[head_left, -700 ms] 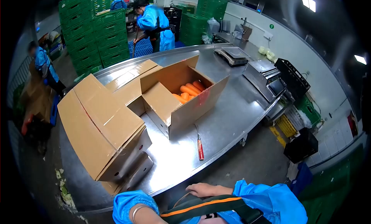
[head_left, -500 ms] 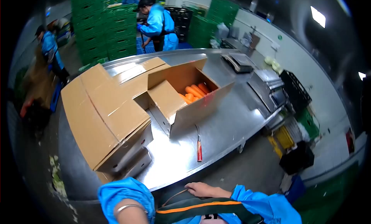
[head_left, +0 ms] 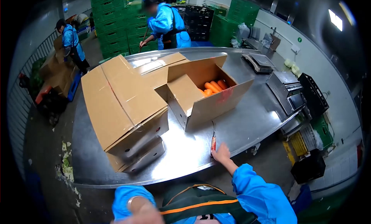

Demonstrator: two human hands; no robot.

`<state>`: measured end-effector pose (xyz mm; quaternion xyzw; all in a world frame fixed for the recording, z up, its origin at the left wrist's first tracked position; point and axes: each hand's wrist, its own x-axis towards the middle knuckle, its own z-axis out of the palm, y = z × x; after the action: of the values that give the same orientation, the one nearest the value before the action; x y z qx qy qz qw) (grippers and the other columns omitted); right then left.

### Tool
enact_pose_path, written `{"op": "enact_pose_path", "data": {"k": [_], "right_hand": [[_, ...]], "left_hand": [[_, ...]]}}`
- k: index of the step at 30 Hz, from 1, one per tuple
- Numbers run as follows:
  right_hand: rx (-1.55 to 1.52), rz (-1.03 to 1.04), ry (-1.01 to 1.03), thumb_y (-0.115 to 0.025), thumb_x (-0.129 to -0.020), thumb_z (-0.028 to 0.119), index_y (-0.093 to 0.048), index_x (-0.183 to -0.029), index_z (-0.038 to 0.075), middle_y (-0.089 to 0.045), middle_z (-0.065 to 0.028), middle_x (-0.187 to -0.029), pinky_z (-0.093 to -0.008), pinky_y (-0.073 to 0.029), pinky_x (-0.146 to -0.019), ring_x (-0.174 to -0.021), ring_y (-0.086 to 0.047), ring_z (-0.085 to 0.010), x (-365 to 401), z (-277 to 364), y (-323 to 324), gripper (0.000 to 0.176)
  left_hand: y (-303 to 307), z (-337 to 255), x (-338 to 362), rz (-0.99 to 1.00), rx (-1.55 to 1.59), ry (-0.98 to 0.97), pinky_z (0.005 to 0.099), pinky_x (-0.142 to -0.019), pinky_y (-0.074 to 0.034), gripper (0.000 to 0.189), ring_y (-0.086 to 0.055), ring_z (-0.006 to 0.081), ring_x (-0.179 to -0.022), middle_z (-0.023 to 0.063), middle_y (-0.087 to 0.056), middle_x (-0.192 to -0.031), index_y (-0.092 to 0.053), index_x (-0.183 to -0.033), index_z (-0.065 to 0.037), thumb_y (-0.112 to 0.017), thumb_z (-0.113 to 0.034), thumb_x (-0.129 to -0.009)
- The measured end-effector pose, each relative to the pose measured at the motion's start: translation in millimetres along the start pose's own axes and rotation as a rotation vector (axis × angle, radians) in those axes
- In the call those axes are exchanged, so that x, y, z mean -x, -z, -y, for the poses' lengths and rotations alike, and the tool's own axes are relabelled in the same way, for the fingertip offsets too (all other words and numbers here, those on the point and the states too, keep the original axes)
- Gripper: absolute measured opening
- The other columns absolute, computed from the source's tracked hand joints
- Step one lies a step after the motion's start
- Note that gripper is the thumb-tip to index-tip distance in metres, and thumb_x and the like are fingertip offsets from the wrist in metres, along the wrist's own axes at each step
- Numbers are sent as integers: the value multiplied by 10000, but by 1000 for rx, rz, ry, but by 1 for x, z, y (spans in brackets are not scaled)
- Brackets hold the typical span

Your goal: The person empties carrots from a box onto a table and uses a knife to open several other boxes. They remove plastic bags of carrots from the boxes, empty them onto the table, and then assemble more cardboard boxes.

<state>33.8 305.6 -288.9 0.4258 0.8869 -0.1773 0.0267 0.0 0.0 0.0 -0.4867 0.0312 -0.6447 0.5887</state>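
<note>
A thin, slightly curved blade with a red handle lies on the steel table near its front edge. My right hand is over the table at the lower right of that handle, its fingers apart and right at the handle's side. Low in the view, my left hand is in front of my body, smeared by motion, its fingers unclear. Beyond the blade stands an open cardboard box with orange carrots inside. To its left is a closed cardboard box, with more cardboard beneath it.
The steel table has scales and a metal machine at its right. Green crates are stacked behind. One person bends beyond the table; another person stands far left. Scraps litter the floor.
My right hand has moved from my waist out over the table to the red handle. My left hand has come inward. The view has shifted, so the boxes appear farther right.
</note>
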Motion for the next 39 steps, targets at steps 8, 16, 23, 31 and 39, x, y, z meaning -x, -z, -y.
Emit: {"op": "enact_pose_path", "data": {"k": [8, 16, 23, 31, 39], "right_hand": [[-64, 184, 127, -636, -681, 243, -596, -947, -13, -581, -254, -966, -423, -444, -851, -921, -558, -382, -36, -41, -11, 371], [-921, 120, 37, -586, -831, 214, -600, -1039, 28, -625, -67, -862, -292, -484, -702, -737, -592, -177, -133, -113, 43, 280], [-1745, 153, -293, -559, -866, 155, -580, -1066, 37, -613, -33, -866, -261, -468, -666, -773, -570, -112, -338, -183, 117, 233], [-1230, 393, -91, -559, -867, 152, -577, -1069, 32, -619, -44, -879, -261, -475, -674, -784, -579, -118, -406, -89, 105, 236], [-988, 375, 12, -560, -868, 150, -574, -1072, 27, -624, -54, -893, -261, -482, -682, -795, -588, -124, -401, -67, 111, 238]], "left_hand": [[59, 3, 172, 1272, -718, 1267, 400, -932, -329, 645, -440, 348, -1098, 199, -462, -1176, -370, -1245, 35, -656, -38, -672], [65, 63, 317, 812, -662, 1993, 297, -810, -448, 248, -595, 179, -880, 69, -628, -934, -626, -938, -47, -712, -72, -707], [29, 27, 336, 1014, -1068, 1475, 359, -837, -438, 201, -605, 236, -936, 64, -646, -859, -627, -815, -46, -683, 25, -635], [72, 50, 378, 698, -1289, 1603, 332, -854, -379, 224, -577, 192, -826, 50, -644, -803, -572, -805, -59, -698, -9, -626], [68, 51, 377, 636, -1222, 1564, 395, -894, -338, 188, -605, 211, -782, 86, -659, -780, -582, -755, -63, -646, -240, -763]]}}
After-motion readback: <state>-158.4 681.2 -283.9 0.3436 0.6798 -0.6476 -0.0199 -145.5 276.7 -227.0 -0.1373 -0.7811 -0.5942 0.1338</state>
